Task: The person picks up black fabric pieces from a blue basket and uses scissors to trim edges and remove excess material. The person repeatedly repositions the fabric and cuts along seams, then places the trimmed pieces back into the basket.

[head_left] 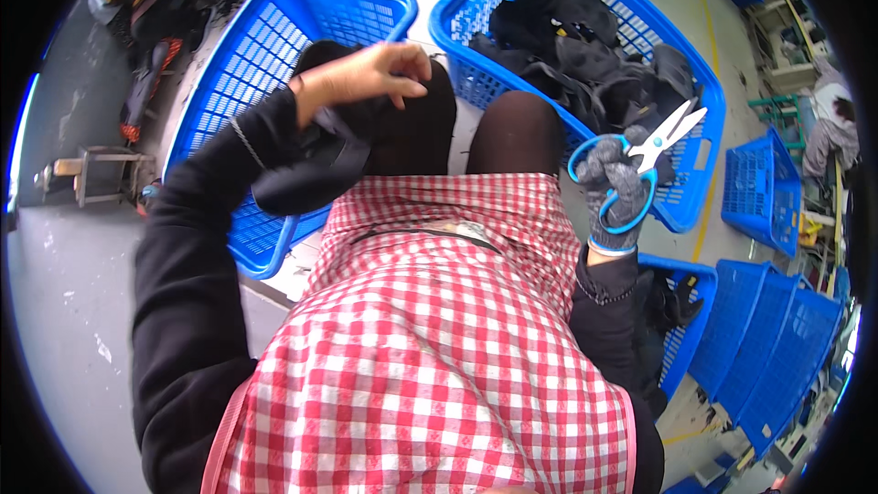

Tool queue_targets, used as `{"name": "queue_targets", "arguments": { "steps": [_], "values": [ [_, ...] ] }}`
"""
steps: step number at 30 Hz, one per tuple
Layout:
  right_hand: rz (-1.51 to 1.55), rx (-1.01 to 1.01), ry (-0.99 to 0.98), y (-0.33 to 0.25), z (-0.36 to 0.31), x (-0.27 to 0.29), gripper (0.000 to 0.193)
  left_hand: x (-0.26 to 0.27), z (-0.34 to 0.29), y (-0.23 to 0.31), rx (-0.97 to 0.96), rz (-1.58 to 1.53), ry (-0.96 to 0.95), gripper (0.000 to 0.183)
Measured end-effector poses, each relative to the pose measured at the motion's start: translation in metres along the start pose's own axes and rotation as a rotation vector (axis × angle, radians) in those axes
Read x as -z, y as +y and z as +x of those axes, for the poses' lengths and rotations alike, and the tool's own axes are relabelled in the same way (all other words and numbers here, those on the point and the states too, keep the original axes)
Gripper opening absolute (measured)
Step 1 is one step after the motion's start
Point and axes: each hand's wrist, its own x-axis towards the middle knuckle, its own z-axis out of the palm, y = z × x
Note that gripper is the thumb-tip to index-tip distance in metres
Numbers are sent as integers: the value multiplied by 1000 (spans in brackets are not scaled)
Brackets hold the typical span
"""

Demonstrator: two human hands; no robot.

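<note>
My left hand (377,71) is bare and hovers over my left knee. Its fingers are loosely bent, the thumb stands apart from them, and nothing shows between them. Just below that wrist, a dark curved piece of black fabric (306,178) appears smeared by motion over the left blue basket (229,82); what supports it is hidden. At the right, my right hand (615,185) wears a grey knit glove and grips scissors (666,139) by their blue handles. The white blades point up and right, slightly parted.
A large blue basket (457,14) ahead holds a heap of black fabric pieces (585,46). By my right elbow stands another blue basket (700,311) with dark pieces inside. Stacked blue baskets (764,338) are farther right. At the left stands a small metal stand (101,165). A red-checked apron (439,338) covers my lap.
</note>
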Motion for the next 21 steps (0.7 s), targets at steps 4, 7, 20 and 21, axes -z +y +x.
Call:
{"name": "queue_targets", "arguments": {
  "steps": [4,7,20,21],
  "values": [
    [-58,-10,-92,16,-12,-5,52,-36,-30,-50,-281,186,742,11],
    [44,-38,-27,25,-24,-5,53,-37,-48,-88,-234,723,1539,41],
    [-11,-80,11,41,-39,6,61,-142,-178,-215,779,805,1038,81],
    [-7,-93,12,44,-39,6,61,-150,-196,-218,770,819,999,80]
  ]
}}
